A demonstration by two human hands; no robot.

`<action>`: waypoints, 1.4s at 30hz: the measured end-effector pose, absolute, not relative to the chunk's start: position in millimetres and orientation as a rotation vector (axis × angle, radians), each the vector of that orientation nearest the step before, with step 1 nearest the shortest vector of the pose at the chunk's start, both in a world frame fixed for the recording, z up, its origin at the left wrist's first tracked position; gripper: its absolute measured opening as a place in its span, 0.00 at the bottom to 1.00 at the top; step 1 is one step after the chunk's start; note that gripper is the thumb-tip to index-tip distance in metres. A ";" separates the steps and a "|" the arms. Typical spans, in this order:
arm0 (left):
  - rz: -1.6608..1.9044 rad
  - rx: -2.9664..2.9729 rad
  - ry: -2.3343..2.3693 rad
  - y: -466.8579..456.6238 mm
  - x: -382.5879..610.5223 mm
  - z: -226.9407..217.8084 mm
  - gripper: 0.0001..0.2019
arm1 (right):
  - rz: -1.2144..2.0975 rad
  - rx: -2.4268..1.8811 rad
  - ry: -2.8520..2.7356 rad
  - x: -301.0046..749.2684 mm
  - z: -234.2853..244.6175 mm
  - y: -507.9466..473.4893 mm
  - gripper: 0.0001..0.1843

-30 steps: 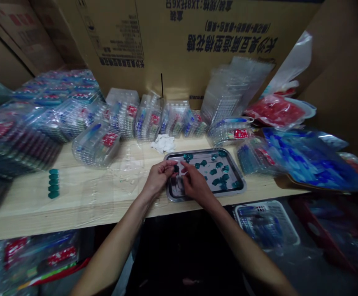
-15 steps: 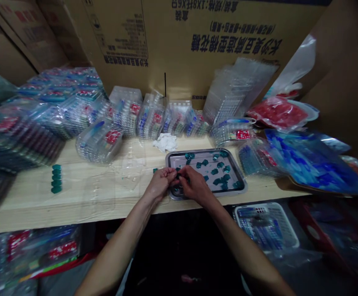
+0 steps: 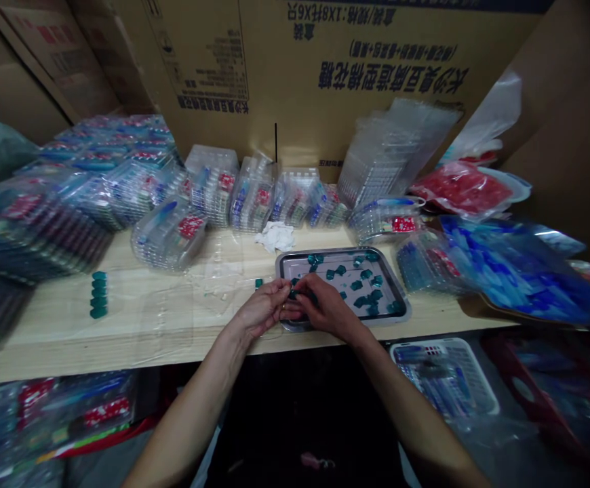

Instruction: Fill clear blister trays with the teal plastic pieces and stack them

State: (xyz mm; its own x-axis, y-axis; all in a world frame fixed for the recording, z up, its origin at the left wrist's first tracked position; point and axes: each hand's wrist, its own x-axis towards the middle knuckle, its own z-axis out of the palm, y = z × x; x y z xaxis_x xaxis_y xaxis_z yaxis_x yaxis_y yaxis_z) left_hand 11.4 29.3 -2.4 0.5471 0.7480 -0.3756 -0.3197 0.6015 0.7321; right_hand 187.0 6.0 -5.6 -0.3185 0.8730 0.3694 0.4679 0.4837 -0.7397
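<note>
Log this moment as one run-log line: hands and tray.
left hand: over tray's near-left corner | right hand: fingers meeting left hand's | metal tray: on wooden bench | teal pieces: scattered on tray

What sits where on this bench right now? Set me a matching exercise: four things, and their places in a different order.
Things:
1. Short row of teal pieces
2. Crumpled white tissue
3. White plastic basket
4. Metal tray

Places:
A. Under the left hand and right hand
B. On the wooden bench, far left
C. Below the bench's front edge, right side
D. Just behind the tray's far left corner

Pairs: 1-B, 2-D, 3-C, 4-A
</note>
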 end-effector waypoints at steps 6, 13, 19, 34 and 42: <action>0.724 0.564 0.695 27.0 10.8 -1.7 0.16 | 0.634 -1.101 -2.045 190.2 -5.5 12.5 0.04; 0.856 0.536 0.909 24.1 14.0 -0.2 0.10 | 0.328 -1.288 -2.032 176.2 -8.4 4.1 0.06; 0.902 0.596 0.932 21.7 3.2 4.2 0.17 | 0.696 -1.030 -1.856 175.1 -10.0 7.6 0.11; 0.816 2.233 1.200 27.7 -70.2 -27.6 0.08 | 0.514 -1.181 -2.567 117.9 -15.0 -46.7 0.26; 0.682 2.384 1.122 26.5 -71.3 -39.4 0.10 | 0.589 -1.199 -2.548 121.9 -14.5 -40.7 0.25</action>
State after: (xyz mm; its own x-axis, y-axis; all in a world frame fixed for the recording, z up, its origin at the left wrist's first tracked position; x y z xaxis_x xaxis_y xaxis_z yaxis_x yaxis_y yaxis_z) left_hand -71.3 26.5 -39.4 0.5545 0.7932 0.2517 0.5889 -0.5877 0.5547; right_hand 121.9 -40.7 -14.5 -0.6237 0.7790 0.0644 0.6717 0.5763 -0.4655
